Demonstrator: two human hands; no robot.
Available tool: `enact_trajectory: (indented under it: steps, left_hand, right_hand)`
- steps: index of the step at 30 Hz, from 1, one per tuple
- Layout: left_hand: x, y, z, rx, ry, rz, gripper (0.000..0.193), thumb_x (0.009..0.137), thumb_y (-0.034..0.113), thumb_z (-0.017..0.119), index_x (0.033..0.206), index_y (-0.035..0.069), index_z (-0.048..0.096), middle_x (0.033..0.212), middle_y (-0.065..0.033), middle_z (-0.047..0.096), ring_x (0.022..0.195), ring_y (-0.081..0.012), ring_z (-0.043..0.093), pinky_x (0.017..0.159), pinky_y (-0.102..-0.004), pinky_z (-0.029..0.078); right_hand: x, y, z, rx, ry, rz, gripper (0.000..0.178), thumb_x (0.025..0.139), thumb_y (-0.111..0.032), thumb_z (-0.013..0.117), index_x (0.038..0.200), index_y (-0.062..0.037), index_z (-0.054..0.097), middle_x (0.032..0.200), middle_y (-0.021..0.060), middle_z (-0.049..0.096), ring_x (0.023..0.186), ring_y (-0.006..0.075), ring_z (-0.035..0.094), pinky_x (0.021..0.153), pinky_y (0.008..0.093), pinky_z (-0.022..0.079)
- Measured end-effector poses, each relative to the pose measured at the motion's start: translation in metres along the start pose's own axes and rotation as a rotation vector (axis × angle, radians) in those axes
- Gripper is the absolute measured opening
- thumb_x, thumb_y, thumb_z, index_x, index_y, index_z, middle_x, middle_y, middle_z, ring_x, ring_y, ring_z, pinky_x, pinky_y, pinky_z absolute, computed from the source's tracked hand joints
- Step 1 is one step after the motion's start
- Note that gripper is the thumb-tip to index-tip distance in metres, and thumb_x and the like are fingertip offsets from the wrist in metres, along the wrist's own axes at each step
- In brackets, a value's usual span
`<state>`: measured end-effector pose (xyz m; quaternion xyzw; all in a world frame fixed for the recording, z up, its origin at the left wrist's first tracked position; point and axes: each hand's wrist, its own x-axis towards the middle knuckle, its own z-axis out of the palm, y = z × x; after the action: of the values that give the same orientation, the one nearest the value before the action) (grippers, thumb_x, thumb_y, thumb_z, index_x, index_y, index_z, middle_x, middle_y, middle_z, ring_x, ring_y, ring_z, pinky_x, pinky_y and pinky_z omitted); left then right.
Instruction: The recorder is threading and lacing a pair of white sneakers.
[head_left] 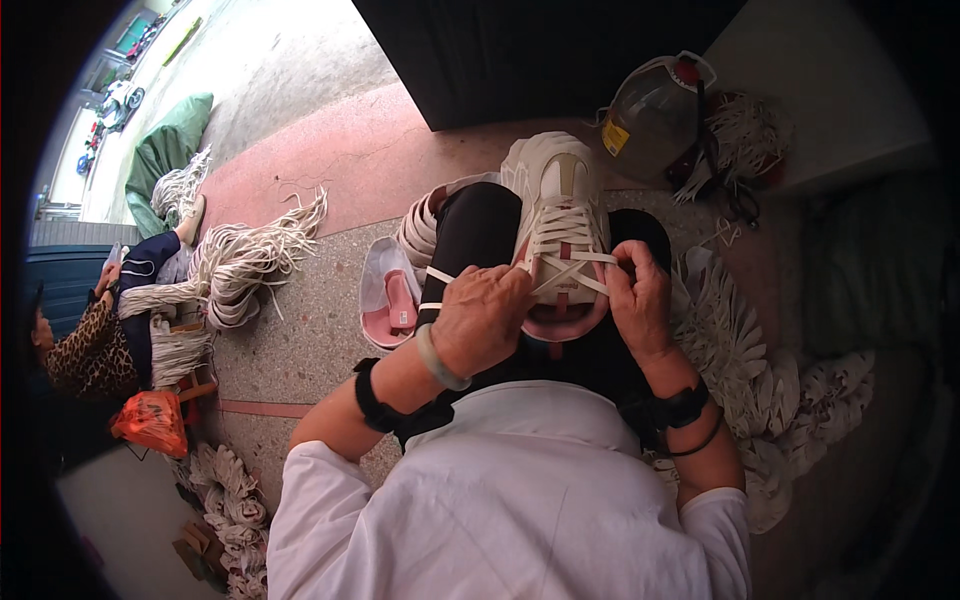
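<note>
A cream sneaker [553,165] rests between my thighs, its toe pointing away from me and its pink-lined opening toward me. Its white shoelace [563,222] runs criss-cross through the eyelets over a pink tongue. My left hand [483,315] is closed on the left edge of the sneaker near the top eyelets; its fingertips are partly hidden, so whether lace is in them too does not show. On the other side, my right hand [640,298] pinches a flat length of the shoelace by the right eyelets.
Beside my left leg lies another shoe [385,295] with a pink insole. Bundles of white laces [250,260] are heaped at left, more [745,360] at right. A clear jug [650,115] stands ahead by a dark panel [540,60]. Another person [95,350] sits far left near an orange bag [155,420].
</note>
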<state>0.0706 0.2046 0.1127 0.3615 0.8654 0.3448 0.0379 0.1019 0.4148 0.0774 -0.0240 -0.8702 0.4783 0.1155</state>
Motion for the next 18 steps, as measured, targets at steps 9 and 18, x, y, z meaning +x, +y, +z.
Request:
enact_trajectory:
  steps: [9, 18]
  left_hand:
    - [-0.037, -0.005, -0.057, -0.359, -0.144, -0.126, 0.010, 0.078, -0.001, 0.055, 0.077, 0.004, 0.046, 0.054, -0.0071, 0.044, 0.044, -0.0225, 0.043, 0.044, -0.0307, 0.032]
    - [-0.060, -0.065, -0.077, 0.191, 0.152, 0.173, 0.029, 0.070, 0.003, 0.064, 0.098, 0.006, 0.056, 0.058, -0.0041, 0.050, 0.044, -0.0178, 0.047, 0.043, -0.0288, 0.035]
  right_hand:
    - [-0.020, -0.014, -0.038, 0.084, -0.286, 0.017, 0.015, 0.077, -0.007, 0.059, 0.091, -0.0016, 0.054, 0.069, 0.0108, 0.054, 0.056, 0.0210, 0.053, 0.051, 0.0298, 0.044]
    - [-0.013, -0.009, -0.142, -0.756, -0.248, -0.665, 0.019, 0.073, -0.009, 0.064, 0.090, -0.0039, 0.056, 0.063, 0.0064, 0.043, 0.053, 0.0225, 0.049, 0.045, 0.0350, 0.040]
